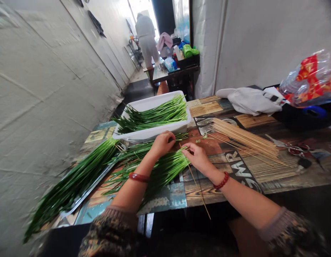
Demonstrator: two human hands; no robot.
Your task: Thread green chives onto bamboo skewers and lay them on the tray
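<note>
Long green chives [168, 167] lie spread on the table below my hands, their pale stem ends to the right. My right hand [197, 157] pinches stem ends between thumb and fingers. A thin bamboo skewer [199, 191] runs from between my hands, under the right one, past the table's front edge. My left hand [162, 143] is closed, fingers curled, just above the chives and beside the tub; what its fingertips hold is hidden. Behind my hands stands a white plastic tub [152, 134] with more chives [157, 114] in it.
A big bunch of chives [74, 178] lies on a tray at the left. Many bamboo skewers [246, 139] lie at the right, near scissors [295, 148]. A white cap [251, 100] and a red-printed plastic bag [310, 78] are farther back. A person [146, 37] stands in the background.
</note>
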